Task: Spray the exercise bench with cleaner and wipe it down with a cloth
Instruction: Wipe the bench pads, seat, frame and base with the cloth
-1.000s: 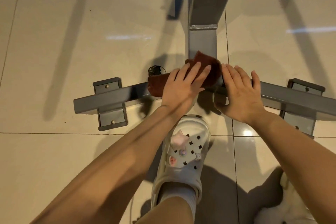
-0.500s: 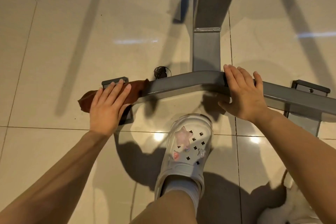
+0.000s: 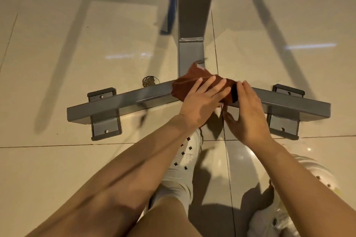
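Head view: cloth (image 3: 200, 84) bunched on bench base crossbar (image 3: 134, 100) at junction with centre post (image 3: 190, 54). Left hand (image 3: 202, 102) presses cloth, fingers flat. Right hand (image 3: 246, 109) relaxed, fingers straight, just beside cloth. Risk: bunched cloth slips off narrow bar onto tile floor (image 3: 77, 44); underside likely left unwiped.

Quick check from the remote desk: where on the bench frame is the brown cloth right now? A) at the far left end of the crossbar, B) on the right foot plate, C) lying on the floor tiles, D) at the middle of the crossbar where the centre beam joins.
D: the left hand presses the brown cloth flat on the crossbar where the centre beam joins it.
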A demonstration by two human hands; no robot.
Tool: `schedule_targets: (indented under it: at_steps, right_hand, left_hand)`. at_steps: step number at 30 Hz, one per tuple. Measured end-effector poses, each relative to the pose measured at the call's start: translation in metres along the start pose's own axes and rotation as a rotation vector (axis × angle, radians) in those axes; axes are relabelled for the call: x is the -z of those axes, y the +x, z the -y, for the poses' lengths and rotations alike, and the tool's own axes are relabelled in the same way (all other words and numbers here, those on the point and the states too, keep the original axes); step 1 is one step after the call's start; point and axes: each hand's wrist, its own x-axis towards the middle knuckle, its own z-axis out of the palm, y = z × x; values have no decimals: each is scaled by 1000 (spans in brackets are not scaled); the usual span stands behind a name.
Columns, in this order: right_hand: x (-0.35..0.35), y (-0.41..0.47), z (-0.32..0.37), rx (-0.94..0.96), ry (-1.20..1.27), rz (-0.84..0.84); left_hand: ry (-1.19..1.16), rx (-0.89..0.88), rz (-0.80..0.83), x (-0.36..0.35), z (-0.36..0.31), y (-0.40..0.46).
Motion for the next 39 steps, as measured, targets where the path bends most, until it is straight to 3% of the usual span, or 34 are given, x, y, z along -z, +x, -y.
schedule_targets:
  at_steps: [4,6,10,12,15,19,23,29,34,39]
  right_hand:
    - [39,-22,0,38,10,40]
    - [64,-21,13,59,39,0]
    - [135,-11,73,207,172,-177]
    - [182,-13,111,191,274,-239]
    - [249,-30,163,174,461,-247]
    - [320,-67,211,237,521,-280]
    - [367,-112,226,209,719,-314]
    - [385,-153,228,187,917,-246]
    - [407,-164,217,234,981,-169]
    - [412,-162,206,168,1368,-104]
  left_hand:
    - [-588,113,-62,44,-8,-1]
    - [-766,120,-136,88,-12,0]
    - [-803,5,-200,189,-23,-4]
    - [-838,17,-185,239,-31,-13]
    - [-1003,53,-176,307,-45,-34]
    - [-1137,84,-208,385,-74,-69]
    - [-1051,51,-221,431,-109,-106]
    - [-661,-93,-308,425,-148,-141]
    - [-710,-127,-242,423,-137,-146]
    - [-384,-318,-634,415,-153,-144]
